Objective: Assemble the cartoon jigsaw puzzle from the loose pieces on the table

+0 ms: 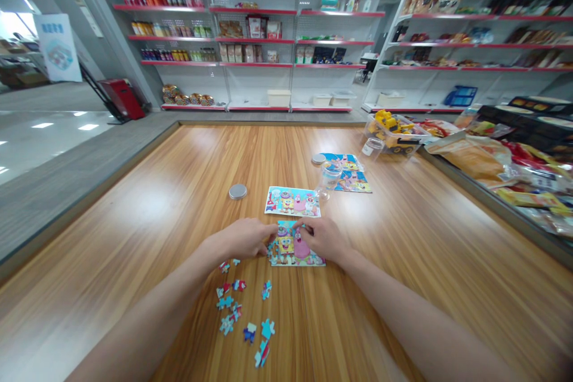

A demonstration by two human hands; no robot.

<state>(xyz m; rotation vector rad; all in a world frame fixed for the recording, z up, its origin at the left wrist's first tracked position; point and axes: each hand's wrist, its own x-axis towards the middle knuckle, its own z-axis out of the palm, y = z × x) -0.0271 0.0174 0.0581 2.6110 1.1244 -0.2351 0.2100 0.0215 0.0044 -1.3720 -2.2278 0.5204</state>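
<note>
Shop shelves are seen behind a wooden table [179,203], where the half-built cartoon jigsaw puzzle [295,248], thin, light and easily broken apart, is pressed flat at its top edge by the left hand [245,239] and right hand [323,239], best held by the borders.

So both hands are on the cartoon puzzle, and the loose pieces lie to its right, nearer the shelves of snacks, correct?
Not quite. The head view shows both the left hand and right hand on the cartoon puzzle, but the loose pieces lie to its left, nearer the person.
</note>
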